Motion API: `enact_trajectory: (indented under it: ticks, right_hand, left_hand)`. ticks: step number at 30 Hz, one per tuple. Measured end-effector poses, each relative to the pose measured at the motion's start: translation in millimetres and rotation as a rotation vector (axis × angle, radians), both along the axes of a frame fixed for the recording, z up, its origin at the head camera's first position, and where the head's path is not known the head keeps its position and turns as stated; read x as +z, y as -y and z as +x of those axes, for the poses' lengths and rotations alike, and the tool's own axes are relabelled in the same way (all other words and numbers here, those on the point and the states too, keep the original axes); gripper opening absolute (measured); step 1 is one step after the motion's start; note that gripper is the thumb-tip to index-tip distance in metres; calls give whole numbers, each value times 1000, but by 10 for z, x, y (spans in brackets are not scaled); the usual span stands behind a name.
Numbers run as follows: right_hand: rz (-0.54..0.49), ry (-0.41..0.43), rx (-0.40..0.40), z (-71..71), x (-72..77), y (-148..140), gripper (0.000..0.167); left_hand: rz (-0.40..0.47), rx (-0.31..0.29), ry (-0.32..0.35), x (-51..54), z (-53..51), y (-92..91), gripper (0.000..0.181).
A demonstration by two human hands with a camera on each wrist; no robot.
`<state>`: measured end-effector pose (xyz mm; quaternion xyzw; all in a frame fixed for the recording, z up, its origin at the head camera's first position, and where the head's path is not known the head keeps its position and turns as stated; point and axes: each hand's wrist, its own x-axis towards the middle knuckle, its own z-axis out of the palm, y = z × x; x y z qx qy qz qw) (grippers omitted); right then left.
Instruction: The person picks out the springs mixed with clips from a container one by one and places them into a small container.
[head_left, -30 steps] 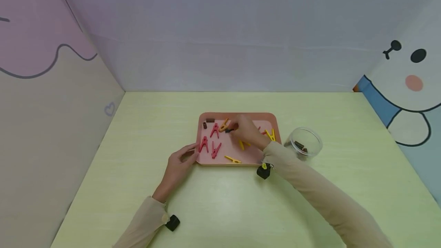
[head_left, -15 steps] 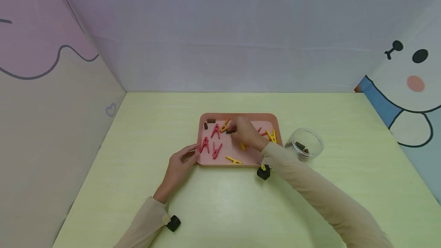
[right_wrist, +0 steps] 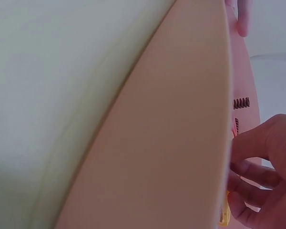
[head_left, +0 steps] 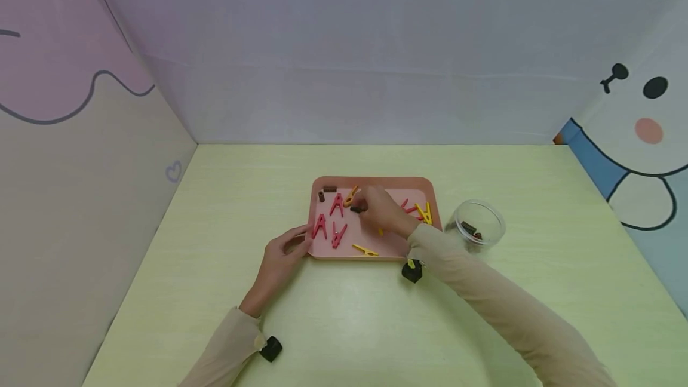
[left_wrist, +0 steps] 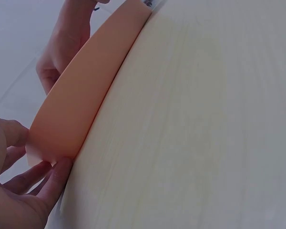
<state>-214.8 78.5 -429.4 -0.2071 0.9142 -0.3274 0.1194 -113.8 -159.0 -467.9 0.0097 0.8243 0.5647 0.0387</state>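
Observation:
A shallow pink tray (head_left: 395,249) holds red and yellow plastic clips and dark coil springs. My left hand (head_left: 280,257) grips the tray's near left corner between thumb and fingers; in the left wrist view these fingers (left_wrist: 57,179) press its outer wall. Inside the tray, my right hand (head_left: 384,211) pinches a dark spring (head_left: 356,209) at its fingertips, close beside an orange-yellow clip (head_left: 350,197). In the right wrist view the tray wall hides those fingertips. Several red clips (head_left: 319,227) lie at the left, and a yellow clip (head_left: 365,250) lies near the front.
Right of the tray stands a round clear tub (head_left: 491,232) with a few dark springs (head_left: 469,227) in it. Two more springs (head_left: 329,189) lie in the tray's far left corner. Another yellow clip (head_left: 424,214) lies by the right wall. The light table (head_left: 333,327) meets a backdrop behind.
The spring at my right fingertips has turned and shifted slightly toward the near side, with the right hand shifting the same way. My left hand stays at the tray corner.

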Motion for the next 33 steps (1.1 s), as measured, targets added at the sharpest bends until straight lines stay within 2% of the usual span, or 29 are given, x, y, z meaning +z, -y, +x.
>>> enact_trajectory:
  ticks: [12, 17, 18, 25, 29, 33]
  right_hand:
    - [-7, -23, 58, 28, -32, -19, 27]
    - [16, -33, 88, 39, -49, -8, 23]
    - [18, -29, 89, 42, -50, -7, 22]
    - [-7, -32, 84, 97, 3, -48, 21]
    - [-48, -30, 73, 127, 55, -97, 20]
    - [-91, -31, 69, 144, 115, -134, 18]
  left_hand:
    - [3, -2, -8, 4, -3, 4, 34]
    - [14, -9, -1, 28, -6, -2, 36]
    - [12, -9, 4, 45, -3, -9, 36]
    - [-32, -15, 18, 386, 110, -112, 36]
    - [-39, -11, 24, 437, 129, -127, 36]
    - [-35, -13, 14, 433, 128, -115, 36]
